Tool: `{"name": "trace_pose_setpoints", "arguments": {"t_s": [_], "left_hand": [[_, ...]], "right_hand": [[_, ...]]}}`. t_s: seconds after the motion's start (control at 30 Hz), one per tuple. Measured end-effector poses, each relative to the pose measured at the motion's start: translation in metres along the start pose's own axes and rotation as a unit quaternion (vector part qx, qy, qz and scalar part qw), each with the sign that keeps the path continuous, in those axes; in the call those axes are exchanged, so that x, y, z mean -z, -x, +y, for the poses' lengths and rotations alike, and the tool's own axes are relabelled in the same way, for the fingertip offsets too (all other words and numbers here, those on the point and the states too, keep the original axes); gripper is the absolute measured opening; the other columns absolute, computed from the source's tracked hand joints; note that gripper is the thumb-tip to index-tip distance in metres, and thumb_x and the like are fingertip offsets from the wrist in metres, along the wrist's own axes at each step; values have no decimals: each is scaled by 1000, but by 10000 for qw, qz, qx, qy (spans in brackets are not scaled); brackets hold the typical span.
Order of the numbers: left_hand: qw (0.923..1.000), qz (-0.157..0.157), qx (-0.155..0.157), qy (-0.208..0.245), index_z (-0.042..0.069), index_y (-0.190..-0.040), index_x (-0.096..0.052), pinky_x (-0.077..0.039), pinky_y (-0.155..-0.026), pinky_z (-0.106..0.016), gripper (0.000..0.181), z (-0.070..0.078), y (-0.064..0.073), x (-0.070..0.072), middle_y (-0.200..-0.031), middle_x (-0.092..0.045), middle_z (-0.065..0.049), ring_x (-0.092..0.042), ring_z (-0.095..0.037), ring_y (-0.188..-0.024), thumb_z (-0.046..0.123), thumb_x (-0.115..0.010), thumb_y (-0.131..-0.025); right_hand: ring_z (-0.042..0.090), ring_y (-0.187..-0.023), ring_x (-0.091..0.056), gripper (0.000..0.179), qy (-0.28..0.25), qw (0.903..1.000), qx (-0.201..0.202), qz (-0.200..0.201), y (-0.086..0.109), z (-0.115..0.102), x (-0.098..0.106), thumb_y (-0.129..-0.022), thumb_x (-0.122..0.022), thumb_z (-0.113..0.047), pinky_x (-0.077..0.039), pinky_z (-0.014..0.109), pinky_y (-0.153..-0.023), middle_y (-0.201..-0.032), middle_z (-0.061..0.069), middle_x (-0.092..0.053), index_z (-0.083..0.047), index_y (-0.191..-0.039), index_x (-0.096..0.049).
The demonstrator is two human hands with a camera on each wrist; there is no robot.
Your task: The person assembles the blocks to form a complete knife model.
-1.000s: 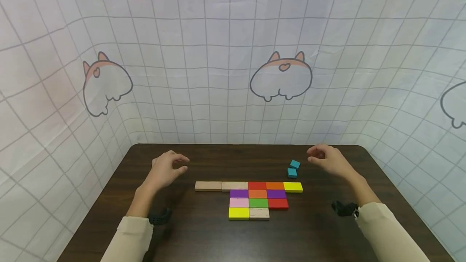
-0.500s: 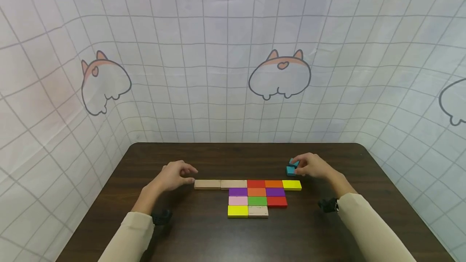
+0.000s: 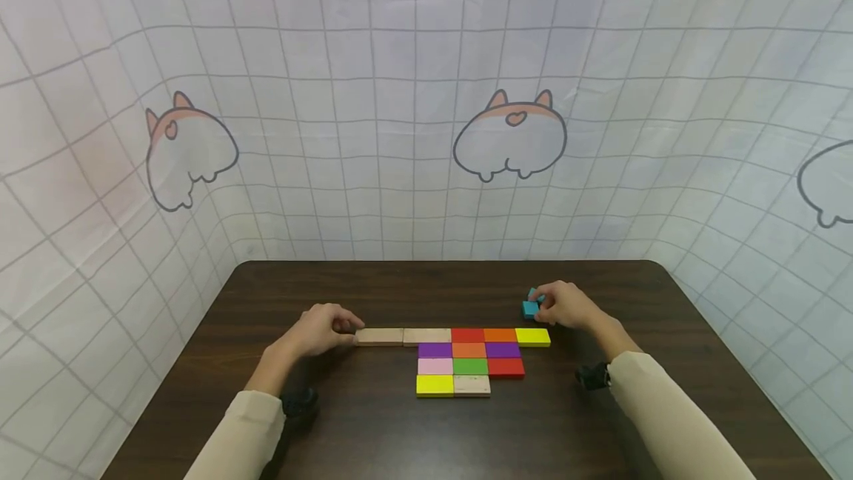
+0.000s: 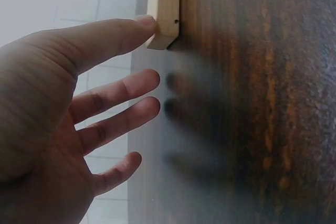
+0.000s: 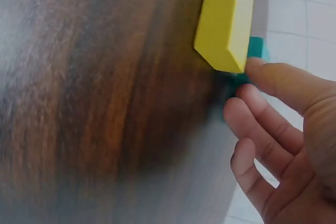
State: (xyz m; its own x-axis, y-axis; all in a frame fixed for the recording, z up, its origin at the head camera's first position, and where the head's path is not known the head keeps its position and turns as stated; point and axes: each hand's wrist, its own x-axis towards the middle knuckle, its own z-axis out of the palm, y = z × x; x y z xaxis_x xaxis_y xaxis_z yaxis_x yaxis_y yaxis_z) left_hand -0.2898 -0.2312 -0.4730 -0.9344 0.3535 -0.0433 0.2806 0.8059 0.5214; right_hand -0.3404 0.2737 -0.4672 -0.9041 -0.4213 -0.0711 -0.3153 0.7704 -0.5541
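Note:
My left hand (image 3: 325, 329) is at the left end of a plain wooden block (image 3: 380, 337). Its thumb tip overlaps the near upper edge of that block (image 4: 167, 11), and the index fingertip shows just behind the far edge; the other fingers stretch out beside it. Across the table my right hand (image 3: 565, 304) bends over two small teal blocks, thumb by the nearer teal block (image 3: 529, 310) and index finger over the farther teal block (image 3: 533, 292). In the right wrist view a yellow block (image 5: 223, 24) partly hides a teal block (image 5: 256, 47) at the thumb tip.
Flat coloured blocks lie side by side in rows on the dark wooden table (image 3: 373, 435): red (image 3: 468, 335), orange (image 3: 500, 335) and yellow (image 3: 533, 338) end the back row, with purple, pink, green and others nearer. A grid-patterned cloth (image 3: 366, 132) surrounds the back and sides.
My right hand has moved left and down onto the teal blocks. My left hand has come down and right to the end of the wooden block. The blocks have stayed in place.

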Motion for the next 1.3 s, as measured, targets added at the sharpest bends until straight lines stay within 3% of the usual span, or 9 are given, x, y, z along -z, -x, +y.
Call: {"name": "trace_pose_setpoints", "arguments": {"t_s": [0.27,0.5,0.83,1.3], "left_hand": [[9999,-8,-65,135,20,-110,-79,-51,-75,-34,21,-2,-1,-4,-94,-69,6,-58,-10,-84,22,-81,-89],[9999,23,-134,83,17,-110,-79,-53,-77,-35,23,-1,-1,-4,-96,-70,4,-60,-11,-86,20,-82,-88],[10000,20,-87,25,15,-111,-79,-54,-79,-36,24,-2,-2,-6,-99,-71,3,-61,-12,-88,20,-82,-88],[9999,84,-69,44,15,-110,-79,-52,-77,-34,23,1,0,-7,-98,-70,2,-59,-12,-87,20,-82,-88]], "right_hand": [[22,-72,-65,37,-46,9998,-27,207,22,-5,19,-94,-73,-13,-52,32,-67,-83,4,-71,-1,-128,-66],[17,-72,-66,33,-21,9997,46,233,51,-6,24,-95,-73,-13,-54,29,-66,-87,3,-74,-4,-125,-67],[10,-73,-67,33,-165,9992,224,274,76,-7,6,-92,-76,-13,-56,24,-67,-90,1,-74,-6,-123,-68],[3,-69,-51,28,106,9985,528,120,77,-16,-18,-89,-79,-17,-48,22,-63,-80,-7,-61,-10,-115,-71]]}}
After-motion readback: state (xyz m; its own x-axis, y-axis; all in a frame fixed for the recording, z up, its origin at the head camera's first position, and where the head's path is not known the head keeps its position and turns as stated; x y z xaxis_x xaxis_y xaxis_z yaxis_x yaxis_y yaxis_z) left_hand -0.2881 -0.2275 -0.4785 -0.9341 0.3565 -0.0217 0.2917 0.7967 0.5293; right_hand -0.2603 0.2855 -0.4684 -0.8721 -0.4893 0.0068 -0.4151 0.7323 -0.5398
